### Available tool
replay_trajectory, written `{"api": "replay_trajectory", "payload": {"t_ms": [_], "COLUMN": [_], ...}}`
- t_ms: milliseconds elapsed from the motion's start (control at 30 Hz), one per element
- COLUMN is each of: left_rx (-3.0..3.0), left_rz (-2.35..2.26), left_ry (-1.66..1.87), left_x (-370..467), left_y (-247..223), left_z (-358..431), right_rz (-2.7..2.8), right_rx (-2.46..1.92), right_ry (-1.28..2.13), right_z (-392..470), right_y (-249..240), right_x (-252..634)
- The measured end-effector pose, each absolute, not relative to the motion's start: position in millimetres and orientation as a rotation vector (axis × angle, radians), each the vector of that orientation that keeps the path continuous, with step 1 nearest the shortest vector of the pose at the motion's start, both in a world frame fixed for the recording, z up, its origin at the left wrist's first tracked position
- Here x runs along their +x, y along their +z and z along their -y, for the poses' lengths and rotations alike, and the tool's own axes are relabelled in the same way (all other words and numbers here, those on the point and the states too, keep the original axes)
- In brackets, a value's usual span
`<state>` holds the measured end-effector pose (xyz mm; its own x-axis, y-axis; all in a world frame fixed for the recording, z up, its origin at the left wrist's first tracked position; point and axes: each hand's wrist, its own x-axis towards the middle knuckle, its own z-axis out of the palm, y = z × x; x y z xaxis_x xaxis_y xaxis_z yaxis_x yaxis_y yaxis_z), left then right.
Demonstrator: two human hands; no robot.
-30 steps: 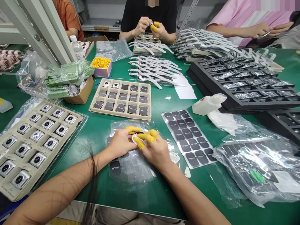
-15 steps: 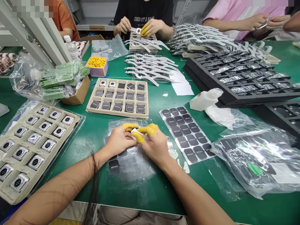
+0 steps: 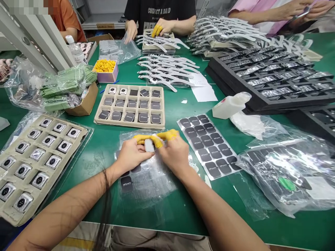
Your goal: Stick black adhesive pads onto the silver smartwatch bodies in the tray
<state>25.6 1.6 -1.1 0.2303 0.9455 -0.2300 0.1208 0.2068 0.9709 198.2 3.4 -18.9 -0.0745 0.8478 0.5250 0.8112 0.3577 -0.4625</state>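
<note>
A small square watch body (image 3: pixel 150 145) with a pale, shiny face is held in my left hand (image 3: pixel 132 152), whose fingers wear yellow finger covers. My right hand (image 3: pixel 174 153), also with yellow covers, is pinched beside the watch body; something whitish shows at its fingertips, blurred. Under both hands lies clear plastic film (image 3: pixel 149 184) with dark square stickers (image 3: pixel 127 183). To the right is a sheet of dark square stickers (image 3: pixel 209 146). Beyond my hands stands a beige tray (image 3: pixel 129 124) holding watch bodies, most with dark square covers.
At the left lies a tray of watch bodies (image 3: pixel 5 216). A white bottle (image 3: pixel 230 105), black foam trays (image 3: pixel 251 101) and a plastic bag (image 3: pixel 282 174) are on the right. Yellow finger covers fill a box (image 3: pixel 106 76). Across the table a person (image 3: pixel 159 14) works among white straps (image 3: pixel 167 68).
The watch body has turned so its pale face shows, and my right fingers have drawn slightly away from it. The person opposite has moved a hand onto the plastic bag.
</note>
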Motion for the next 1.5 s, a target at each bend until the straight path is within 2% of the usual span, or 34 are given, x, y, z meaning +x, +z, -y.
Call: {"api": "replay_trajectory", "payload": {"t_ms": [100,267,467,667,833,867,967,1033,1333,1500], "left_rx": [1.167,1.219,1.207,1.212,0.927,0.838,0.659,0.630,0.666,0.679], "left_rz": [-1.184,-1.154,-1.215,-1.189,-1.071,-1.021,-0.913,-0.889,-0.901,-0.877], "left_ry": [0.816,0.830,0.796,0.820,0.907,0.941,0.990,0.990,0.868,0.876], "left_x": [26,26,26,27,24,22,17,15,14,13], "left_y": [0,-2,2,-1,3,4,5,3,2,4], "left_z": [-1,0,-2,-1,-11,-14,-23,-26,-22,-23], "right_rz": [1.756,1.936,1.788,1.725,1.841,1.920,2.254,2.395,2.289,2.140], "right_rx": [-1.524,-1.284,-1.767,-1.695,-1.554,-1.421,-0.947,-0.818,-1.125,-1.008], "right_ry": [0.086,0.213,0.088,0.058,-0.149,-0.082,0.396,0.592,0.483,0.433], "right_z": [-3,4,-10,-5,7,12,33,49,58,51], "right_y": [-16,-15,-18,-12,-4,-2,4,2,-16,-11], "right_x": [207,197,226,226,218,213,193,178,157,152]}}
